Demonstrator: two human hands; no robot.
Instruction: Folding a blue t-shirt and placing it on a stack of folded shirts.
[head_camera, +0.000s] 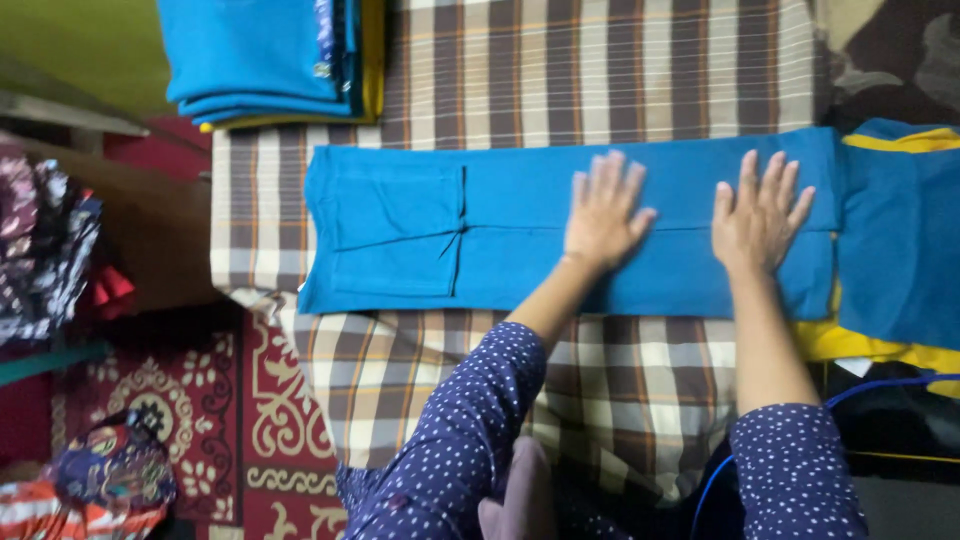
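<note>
Both hands lie flat, fingers spread, on a blue garment (450, 240) folded into a long strip across a brown-and-cream checked cloth (620, 380). Left hand (603, 215) presses near the strip's middle; right hand (757, 218) presses close to its right end. Neither pinches fabric. Stack of folded blue garments (265, 55) sits at the cloth's far left corner. Blue and yellow clothing (900, 240) lies just right, possibly touching the strip. Patterned red rug (200, 400) below left.

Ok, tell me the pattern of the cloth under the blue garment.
The cloth is brown, tan and white plaid, under the blue garment; seen in the head view.
</note>
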